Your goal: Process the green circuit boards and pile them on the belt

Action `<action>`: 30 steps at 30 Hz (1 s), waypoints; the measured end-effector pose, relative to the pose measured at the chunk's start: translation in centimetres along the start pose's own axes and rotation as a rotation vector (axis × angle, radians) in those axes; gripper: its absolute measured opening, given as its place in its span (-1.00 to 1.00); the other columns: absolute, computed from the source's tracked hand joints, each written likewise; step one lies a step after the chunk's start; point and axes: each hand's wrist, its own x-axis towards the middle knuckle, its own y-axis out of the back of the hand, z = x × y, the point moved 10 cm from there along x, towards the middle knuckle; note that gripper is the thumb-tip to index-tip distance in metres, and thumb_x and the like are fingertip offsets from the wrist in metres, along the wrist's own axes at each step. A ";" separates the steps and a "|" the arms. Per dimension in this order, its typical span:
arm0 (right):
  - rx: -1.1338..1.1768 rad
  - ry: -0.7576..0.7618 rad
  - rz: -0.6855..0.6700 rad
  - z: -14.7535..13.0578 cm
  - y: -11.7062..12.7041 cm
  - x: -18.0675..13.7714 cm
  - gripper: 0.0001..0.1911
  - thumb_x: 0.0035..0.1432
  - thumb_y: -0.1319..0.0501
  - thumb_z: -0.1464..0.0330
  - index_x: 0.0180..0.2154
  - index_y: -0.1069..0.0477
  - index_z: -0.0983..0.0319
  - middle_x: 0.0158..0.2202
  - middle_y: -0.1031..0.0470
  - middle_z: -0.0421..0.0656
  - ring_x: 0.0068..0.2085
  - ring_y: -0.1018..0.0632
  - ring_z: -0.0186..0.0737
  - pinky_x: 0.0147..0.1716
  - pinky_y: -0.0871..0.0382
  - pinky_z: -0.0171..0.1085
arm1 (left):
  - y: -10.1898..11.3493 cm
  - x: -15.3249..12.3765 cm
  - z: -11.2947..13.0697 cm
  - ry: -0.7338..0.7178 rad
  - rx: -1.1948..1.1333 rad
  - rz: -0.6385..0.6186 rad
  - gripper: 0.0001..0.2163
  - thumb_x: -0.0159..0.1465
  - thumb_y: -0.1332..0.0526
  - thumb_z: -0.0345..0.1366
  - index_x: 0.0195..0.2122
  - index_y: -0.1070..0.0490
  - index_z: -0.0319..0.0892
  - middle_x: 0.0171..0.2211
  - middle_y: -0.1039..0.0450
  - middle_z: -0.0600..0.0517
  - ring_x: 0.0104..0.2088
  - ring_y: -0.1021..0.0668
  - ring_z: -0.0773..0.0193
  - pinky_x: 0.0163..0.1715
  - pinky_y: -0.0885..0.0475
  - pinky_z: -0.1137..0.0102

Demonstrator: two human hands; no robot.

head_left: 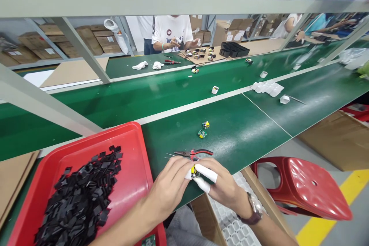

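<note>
My left hand (170,188) and my right hand (221,186) meet at the near edge of the green bench, both pinched on a small yellow and black circuit part (195,170). White finger cots cover some of my right fingers. Just beyond my fingers lie red-handled pliers (192,153). Two more small circuit boards (203,129) rest farther out on the green mat.
A red tray (135,161) heaped with small black pieces (83,196) sits at my left. White plastic cups (268,87) lie on the conveyor belt. A red stool (311,188) stands at right. A person in a white shirt (172,30) works across the belt.
</note>
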 end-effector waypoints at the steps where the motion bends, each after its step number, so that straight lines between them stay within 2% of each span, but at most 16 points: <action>1: 0.057 -0.033 0.000 0.3 0.1 0.0 -0.33 0.23 -0.33 0.59 0.32 -0.29 0.17 0.08 -0.57 0.07 0.10 -0.58 0.03 0.07 -0.56 0.11 | 0.0 -0.1 0.2 -0.018 -0.007 0.002 -0.60 0.37 -0.22 -0.57 0.20 -0.37 -0.15 0.00 -0.54 -0.13 0.03 -0.54 0.08 0.04 -0.54 0.11; 4: 0.428 -0.270 0.029 2.4 0.3 0.0 -0.38 0.23 -0.42 0.42 0.28 -0.36 0.10 0.13 -0.57 0.04 0.12 -0.61 0.01 0.12 -0.55 0.10 | 0.0 -0.4 0.2 0.012 -0.108 -0.013 -0.62 0.35 -0.26 -0.56 0.16 -0.39 -0.16 0.00 -0.52 -0.14 0.03 -0.55 0.10 0.05 -0.54 0.16; 7: 0.875 -0.597 0.004 4.6 -1.8 -1.1 -0.43 0.22 -0.44 0.31 0.22 -0.41 0.15 0.10 -0.61 0.04 0.07 -0.66 -0.02 0.10 -0.57 0.04 | -0.1 -0.6 0.3 0.024 -0.206 -0.030 -0.64 0.35 -0.27 -0.57 0.13 -0.40 -0.17 0.02 -0.50 -0.14 0.04 -0.56 0.14 0.05 -0.54 0.22; 9: 1.018 -0.748 -0.032 5.2 -3.2 -2.0 -0.46 0.14 -0.50 0.29 0.14 -0.49 0.20 0.01 -0.66 0.03 0.02 -0.69 -0.03 0.09 -0.58 0.02 | 0.0 -0.5 0.5 0.003 -0.233 -0.022 -0.63 0.33 -0.29 -0.58 0.13 -0.40 -0.17 0.01 -0.50 -0.14 0.04 -0.55 0.14 0.05 -0.54 0.22; 11: 1.057 -0.840 -0.047 5.6 -4.0 -2.8 -0.45 0.06 -0.54 0.27 0.08 -0.54 0.24 -0.05 -0.69 0.02 -0.01 -0.70 -0.02 0.09 -0.57 0.01 | 0.1 -0.4 0.6 -0.016 -0.227 -0.012 -0.61 0.31 -0.31 -0.58 0.13 -0.41 -0.18 -0.02 -0.52 -0.13 0.02 -0.54 0.12 0.04 -0.54 0.19; 14: 1.052 -0.883 -0.030 5.9 -4.1 -3.2 -0.43 0.00 -0.58 0.27 0.04 -0.56 0.24 -0.07 -0.69 0.01 -0.03 -0.70 -0.02 0.07 -0.57 0.00 | 0.2 -0.2 0.8 -0.034 -0.184 -0.013 -0.60 0.30 -0.31 -0.59 0.13 -0.42 -0.17 -0.06 -0.55 -0.13 -0.01 -0.53 0.10 0.00 -0.54 0.14; 20: 1.111 -0.838 -0.044 5.0 -4.0 -2.9 -0.39 0.01 -0.57 0.24 0.09 -0.53 0.24 -0.03 -0.67 0.04 0.01 -0.68 0.01 0.06 -0.57 0.00 | 0.2 -0.2 0.9 -0.027 -0.177 -0.012 -0.61 0.32 -0.30 -0.55 0.15 -0.41 -0.14 -0.05 -0.56 -0.14 -0.02 -0.54 0.06 -0.04 -0.56 0.12; 24: 1.045 -0.857 0.028 5.2 -3.8 -3.1 -0.43 -0.02 -0.58 0.33 0.05 -0.55 0.21 -0.07 -0.70 -0.03 -0.04 -0.70 -0.06 0.05 -0.59 -0.04 | 0.3 0.0 1.1 -0.040 -0.172 0.007 -0.62 0.32 -0.30 -0.56 0.12 -0.41 -0.15 -0.05 -0.57 -0.14 -0.03 -0.56 0.08 -0.04 -0.56 0.13; 30: 0.979 -0.912 0.136 6.3 -3.9 -3.7 -0.50 0.00 -0.57 0.29 -0.01 -0.57 0.21 -0.12 -0.72 -0.05 -0.07 -0.72 -0.09 0.04 -0.60 -0.09 | 0.0 0.1 0.6 -0.026 -0.175 0.020 -0.60 0.29 -0.33 -0.57 0.13 -0.42 -0.17 -0.05 -0.57 -0.14 -0.02 -0.57 0.09 -0.04 -0.57 0.15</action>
